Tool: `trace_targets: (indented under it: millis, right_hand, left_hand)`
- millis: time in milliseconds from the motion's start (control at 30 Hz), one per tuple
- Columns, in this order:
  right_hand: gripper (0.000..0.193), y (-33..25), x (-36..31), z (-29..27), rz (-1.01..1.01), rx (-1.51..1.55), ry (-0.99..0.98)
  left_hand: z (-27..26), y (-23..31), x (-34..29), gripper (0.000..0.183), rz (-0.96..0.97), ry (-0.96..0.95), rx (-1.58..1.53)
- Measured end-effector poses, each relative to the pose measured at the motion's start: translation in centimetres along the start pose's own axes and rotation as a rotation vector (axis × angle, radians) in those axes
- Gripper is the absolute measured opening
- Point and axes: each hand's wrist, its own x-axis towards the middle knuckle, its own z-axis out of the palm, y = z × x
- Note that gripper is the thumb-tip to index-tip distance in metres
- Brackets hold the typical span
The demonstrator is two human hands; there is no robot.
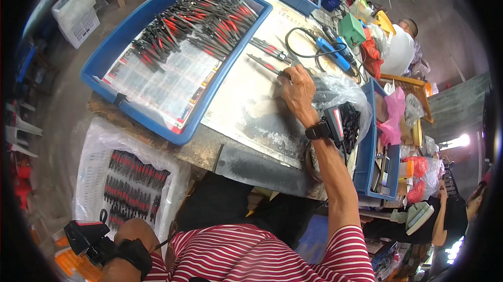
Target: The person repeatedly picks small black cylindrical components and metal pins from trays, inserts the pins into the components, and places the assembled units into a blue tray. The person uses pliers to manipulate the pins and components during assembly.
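Observation:
Over the worktable (236,104), my right hand (298,91) has its fingers closed on the end of a slim black-and-red pen-like tool (264,64), whose tip points up and left. Just beyond it lie a couple of similar tools (270,49). My left hand (137,230) is low at the left, beside a lined white crate (86,177) holding rows of black-and-red tools (136,172); its fingers are hidden. A blue tray (186,133) on the table's left carries a large pile of the same tools (173,30) on printed paper.
Blue-handled corded tools (332,51) and a green box (352,29) stand at the far right. A clear bag (340,93) of black parts (350,122) lies by my right wrist, next to a blue bin (361,177). Other people (450,214) are at the right.

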Motion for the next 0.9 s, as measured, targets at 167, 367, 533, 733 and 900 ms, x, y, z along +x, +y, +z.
trace_targets:
  millis: [167, 367, 533, 733, 900]
  right_hand:
    - [0.012, 0.9, 1.3, 1.5, 0.013, -0.007, 0.018]
    - [0.012, 1.6, 2.2, 3.2, 0.096, -0.051, -0.014]
    - [0.015, 2.0, 2.6, 3.3, 0.099, 0.003, -0.021]
    - [0.017, 2.0, 2.6, 3.4, 0.144, 0.016, 0.027]
    - [0.017, 2.5, 2.3, 3.6, 0.181, -0.007, 0.060]
  left_hand:
    - [0.2, -0.7, -0.1, 0.030, -0.017, -0.001, -0.004]
    - [0.2, -1.7, 0.1, 0.029, -0.037, -0.002, -0.011]
    - [0.2, -2.1, 0.2, 0.029, -0.044, 0.000, -0.007]
    - [0.4, -2.2, 0.3, 0.028, -0.041, -0.002, -0.007]
    - [0.6, -2.3, 0.2, 0.027, -0.047, 0.003, -0.012]
